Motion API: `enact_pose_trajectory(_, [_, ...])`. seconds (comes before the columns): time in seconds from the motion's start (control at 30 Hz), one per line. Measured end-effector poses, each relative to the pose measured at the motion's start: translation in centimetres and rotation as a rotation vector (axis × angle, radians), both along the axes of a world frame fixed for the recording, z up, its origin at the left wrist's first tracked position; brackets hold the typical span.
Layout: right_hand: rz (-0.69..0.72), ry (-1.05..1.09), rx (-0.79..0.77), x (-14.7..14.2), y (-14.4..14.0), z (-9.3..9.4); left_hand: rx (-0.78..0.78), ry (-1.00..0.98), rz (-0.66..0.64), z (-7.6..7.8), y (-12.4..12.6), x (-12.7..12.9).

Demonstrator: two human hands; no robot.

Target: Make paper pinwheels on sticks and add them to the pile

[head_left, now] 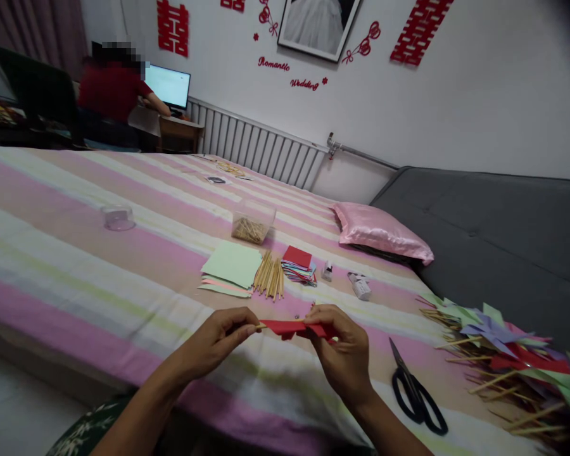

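Note:
In front of me, over the striped bedspread, my left hand (pixel 230 335) pinches the end of a thin wooden stick (pixel 261 326). My right hand (pixel 339 345) grips red paper (pixel 282 327) fixed along or around that stick; it looks like a folded paper pinwheel, partly hidden by the fingers. Just beyond my hands lie a stack of pale green paper squares (pixel 232 263), a bundle of wooden sticks (pixel 268 276) and a smaller pile topped with red paper (pixel 297 256). Black-handled scissors (pixel 413 392) rest to the right of my right hand.
Finished-looking paper pinwheels on sticks (pixel 517 354) are heaped at the right. A clear box of sticks (pixel 253 221), a clear round container (pixel 118 218), small white packets (pixel 360 285) and a pink pillow (pixel 382 233) lie on the bed. A person (pixel 109 92) sits at a computer.

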State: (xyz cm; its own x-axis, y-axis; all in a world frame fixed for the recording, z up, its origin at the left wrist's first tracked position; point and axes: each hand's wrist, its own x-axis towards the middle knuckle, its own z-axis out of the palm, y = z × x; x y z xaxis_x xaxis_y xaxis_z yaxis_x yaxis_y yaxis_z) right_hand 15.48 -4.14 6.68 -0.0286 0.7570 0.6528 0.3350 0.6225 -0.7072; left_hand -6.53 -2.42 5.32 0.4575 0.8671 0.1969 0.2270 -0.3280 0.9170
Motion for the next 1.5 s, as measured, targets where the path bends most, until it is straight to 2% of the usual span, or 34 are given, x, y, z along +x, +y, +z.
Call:
enact_pose_trajectory(0.17, [0.01,0.138,-0.28,-0.2,0.0,0.1,-0.033,0.019,-0.014,-0.2,0.0,0.0])
enact_pose_trajectory(0.27, [0.046,0.166,-0.352,-0.2,0.5,-0.1,-0.052,0.042,-0.014,-0.4,0.1,0.3])
enact_pose_trajectory(0.43, [0.005,0.161,-0.33,0.2,1.3,-0.2,-0.097,0.002,0.028,-0.6,0.2,0.9])
enact_pose_trajectory(0.67, [-0.107,0.266,-0.284,0.8,1.5,-0.5,-0.358,-0.221,0.042,-1.3,0.2,1.0])
enact_pose_trajectory(0.8, [-0.032,0.244,-0.374,0.6,1.3,-0.8,-0.417,-0.284,0.035,-1.3,0.2,1.3])
enact_pose_trajectory(0.93, [0.047,0.163,-0.401,0.0,1.3,-1.3,-0.487,-0.347,0.032,-1.4,0.3,1.7])
enact_pose_trajectory(1.17, [-0.057,0.086,-0.415,-0.5,1.2,-1.5,-0.545,-0.448,0.032,-1.7,0.1,2.5])
enact_pose_trajectory(1.37, [-0.004,0.051,-0.397,-1.1,1.0,-1.6,-0.55,-0.465,-0.046,-1.9,-0.2,3.7])
enact_pose_trajectory(1.5, [0.005,0.118,-0.418,-1.1,1.1,-1.6,-0.568,-0.489,-0.012,-1.7,-0.1,3.6])
